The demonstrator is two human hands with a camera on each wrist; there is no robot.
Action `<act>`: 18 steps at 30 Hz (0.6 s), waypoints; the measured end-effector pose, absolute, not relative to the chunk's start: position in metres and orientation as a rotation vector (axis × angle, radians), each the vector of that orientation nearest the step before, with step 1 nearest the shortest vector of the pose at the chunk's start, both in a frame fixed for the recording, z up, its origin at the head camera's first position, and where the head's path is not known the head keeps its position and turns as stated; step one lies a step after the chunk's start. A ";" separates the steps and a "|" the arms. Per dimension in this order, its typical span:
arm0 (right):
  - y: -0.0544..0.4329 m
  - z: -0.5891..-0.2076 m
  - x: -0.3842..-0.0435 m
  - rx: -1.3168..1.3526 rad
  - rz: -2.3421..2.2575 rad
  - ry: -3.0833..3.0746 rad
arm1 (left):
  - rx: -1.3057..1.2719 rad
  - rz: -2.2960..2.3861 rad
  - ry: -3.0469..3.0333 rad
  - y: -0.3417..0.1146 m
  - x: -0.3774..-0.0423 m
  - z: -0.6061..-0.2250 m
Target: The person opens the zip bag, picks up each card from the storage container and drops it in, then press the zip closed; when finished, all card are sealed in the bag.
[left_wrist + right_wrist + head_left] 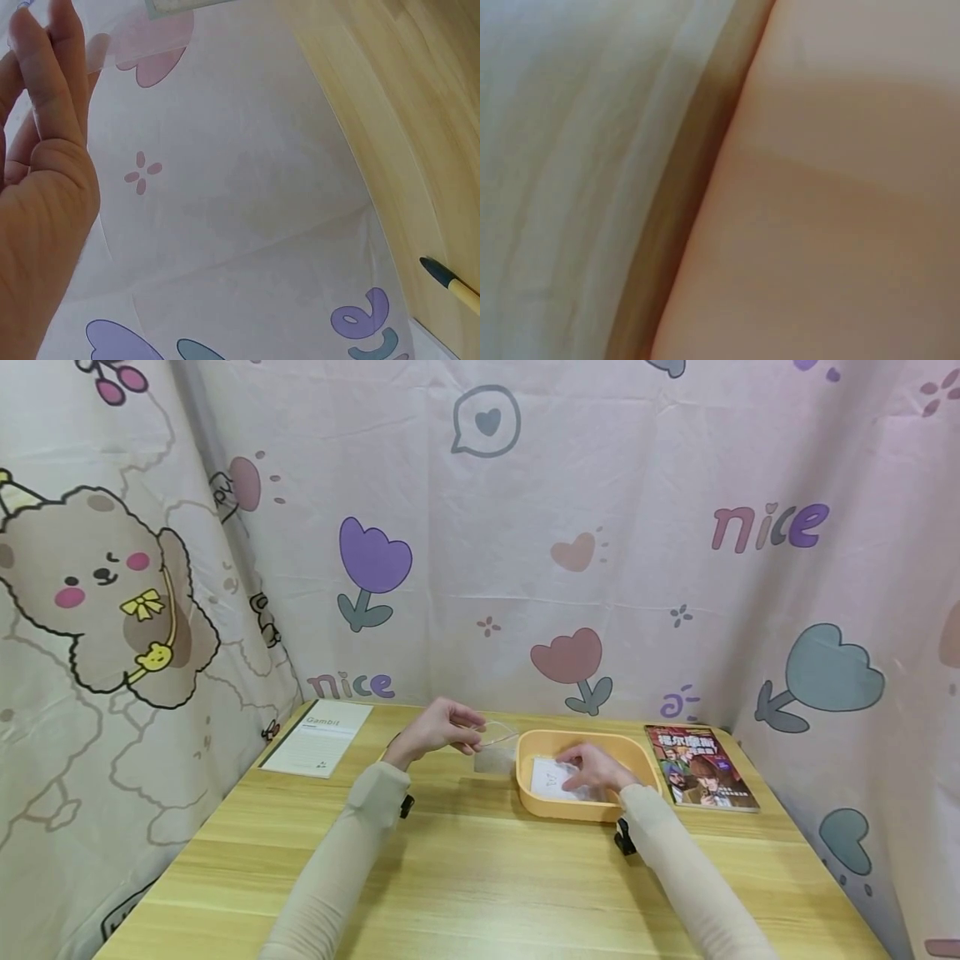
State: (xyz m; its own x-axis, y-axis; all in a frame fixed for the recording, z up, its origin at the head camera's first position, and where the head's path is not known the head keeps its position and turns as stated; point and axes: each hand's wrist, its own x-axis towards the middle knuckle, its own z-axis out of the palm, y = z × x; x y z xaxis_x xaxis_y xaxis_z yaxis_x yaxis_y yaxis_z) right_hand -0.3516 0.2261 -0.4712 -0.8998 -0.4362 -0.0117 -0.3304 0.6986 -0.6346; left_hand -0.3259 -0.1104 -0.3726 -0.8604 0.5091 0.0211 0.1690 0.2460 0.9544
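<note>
My left hand (448, 727) pinches a clear plastic card sleeve (495, 762) with a thin pale cord (501, 733), held up just left of the yellow basket (573, 811). In the left wrist view, part of the see-through sleeve (131, 51) shows beside the fingertips. Inside the basket, my right hand (597, 768) reaches down over a white card (550, 778) with dark marks on it. Its thumb and fingers stand apart over the card; whether they touch it is hard to tell. The right wrist view shows only a blurred yellow-orange surface and pale wood grain.
A white notepad (318, 739) marked "Gambit" lies at the back left of the wooden table (480, 877). Right of the basket lies a colourful comic-style book (701, 768). A dark-tipped yellow pen (454, 285) appears in the left wrist view. Patterned curtains hang behind.
</note>
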 end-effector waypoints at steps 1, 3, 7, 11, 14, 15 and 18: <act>0.225 -0.471 -0.352 -0.613 -0.983 2.741 | 0.625 1.653 2.229 -0.110 -0.326 -0.373; 0.224 -0.471 -0.352 -0.609 -0.984 2.744 | 0.617 1.657 2.234 -0.110 -0.326 -0.373; 0.220 -0.469 -0.352 -0.621 -1.004 2.749 | 0.602 1.659 2.252 -0.109 -0.325 -0.374; 0.218 -0.468 -0.351 -0.619 -1.066 2.723 | 0.611 1.652 2.262 -0.109 -0.326 -0.375; 0.219 -0.467 -0.351 -0.616 -1.136 2.679 | 0.619 1.646 2.261 -0.110 -0.327 -0.375; 0.220 -0.467 -0.351 -0.622 -1.160 2.662 | 0.618 1.646 2.260 -0.110 -0.327 -0.375; 0.222 -0.466 -0.352 -0.657 -1.198 2.643 | 0.610 1.648 2.259 -0.109 -0.327 -0.375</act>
